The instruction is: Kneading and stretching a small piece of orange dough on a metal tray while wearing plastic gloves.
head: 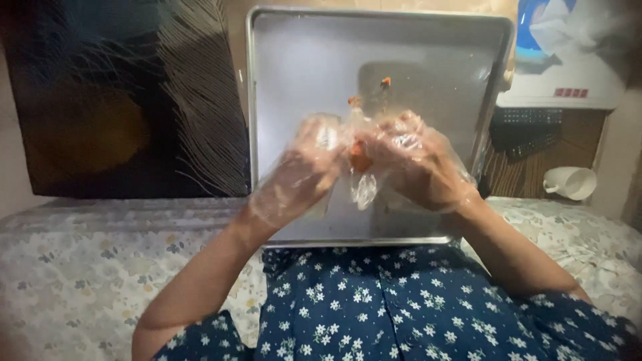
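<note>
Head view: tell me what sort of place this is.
Probably a home, perhaps a bedroom or living space used for food work. A floral cloth covers the surface, a metal tray lies on it, and a white cup sits on a wooden floor.

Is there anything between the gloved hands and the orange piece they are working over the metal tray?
Only the thin clear plastic gloves. The left hand and right hand meet around the orange piece, with crumpled clear film hanging below it. Under them the metal tray holds just a few orange bits.
</note>
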